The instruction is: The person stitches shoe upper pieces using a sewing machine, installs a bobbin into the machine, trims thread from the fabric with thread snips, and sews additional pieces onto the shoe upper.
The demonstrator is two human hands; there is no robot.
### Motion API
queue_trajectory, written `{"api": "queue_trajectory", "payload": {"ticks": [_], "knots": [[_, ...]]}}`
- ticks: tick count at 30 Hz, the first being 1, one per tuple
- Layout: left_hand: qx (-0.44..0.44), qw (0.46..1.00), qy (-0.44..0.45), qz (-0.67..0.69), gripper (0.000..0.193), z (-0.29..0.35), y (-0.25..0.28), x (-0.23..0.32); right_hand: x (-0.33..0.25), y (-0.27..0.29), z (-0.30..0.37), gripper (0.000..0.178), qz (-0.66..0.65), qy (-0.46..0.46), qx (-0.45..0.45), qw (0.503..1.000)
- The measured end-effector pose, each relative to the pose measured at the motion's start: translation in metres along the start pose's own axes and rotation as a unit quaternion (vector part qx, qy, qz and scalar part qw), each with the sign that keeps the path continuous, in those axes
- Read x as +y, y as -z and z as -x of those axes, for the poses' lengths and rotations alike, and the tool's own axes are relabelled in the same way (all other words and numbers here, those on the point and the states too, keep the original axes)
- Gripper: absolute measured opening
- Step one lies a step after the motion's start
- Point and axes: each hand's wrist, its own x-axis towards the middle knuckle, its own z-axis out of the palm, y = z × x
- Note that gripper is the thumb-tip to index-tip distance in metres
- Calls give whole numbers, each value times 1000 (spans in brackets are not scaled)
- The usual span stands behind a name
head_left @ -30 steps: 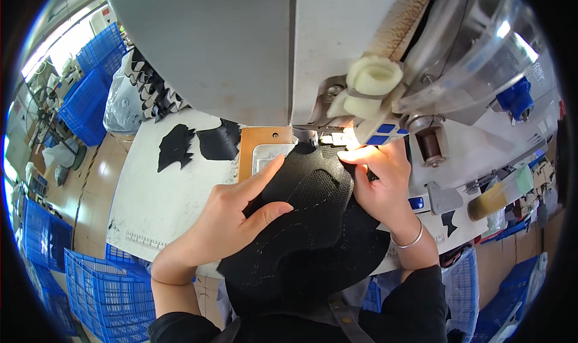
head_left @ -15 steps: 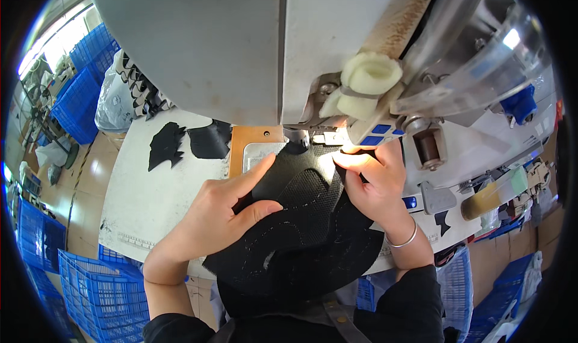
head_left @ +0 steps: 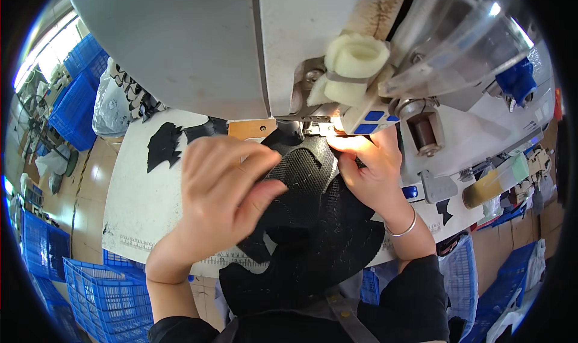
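Observation:
A black mesh piece with stitched curves (head_left: 310, 168) lies under the needle area of a sewing machine (head_left: 180, 48), its lower part draped over the table edge toward my lap. At the right of the lit stitching spot, my right hand (head_left: 376, 171) is closed on the edge of the mesh piece, thumb and forefinger pressed to it. My left hand (head_left: 223, 189) is raised above the left side of the piece, slightly blurred. Its thumb and forefinger are apart, with nothing seen between them.
Black cut pieces (head_left: 164, 147) lie left on the white table (head_left: 135, 192). A brown thread spool (head_left: 424, 132) and clear plastic guard (head_left: 463, 54) are on the machine's right. Blue crates (head_left: 108, 295) stand below left; a filled plastic bag (head_left: 111, 105) is beyond the table.
My left hand has lifted off the mesh piece, its fingers now curled. The piece has turned and its lower part has folded. My right hand stays at its edge.

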Motion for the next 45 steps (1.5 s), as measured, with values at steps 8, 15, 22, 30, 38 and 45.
{"api": "queue_trajectory", "payload": {"ticks": [8, 15, 22, 30, 38, 45], "knots": [[-63, 994, -20, -87, 62, -1, -32, 30, -7, -4, -4, 35, 33, 65, 24, 997], [-55, 996, -17, -67, 46, 1, -34, 23, -16, -7, 1, 27, 135, 149, 35, 979], [-4, 995, -31, -92, 32, 1, -40, 15, -27, -8, 0, 18, 193, 214, 37, 957], [25, 998, -19, -59, 27, -1, -43, 4, -41, -7, -5, 10, 222, 234, -38, 946], [50, 998, -28, -28, 17, -7, -40, -10, -56, -24, -2, 23, 352, 306, -55, 883], [70, 996, -55, 17, 20, -8, -46, -26, -70, -39, -4, 26, 472, 316, -72, 820]]}}
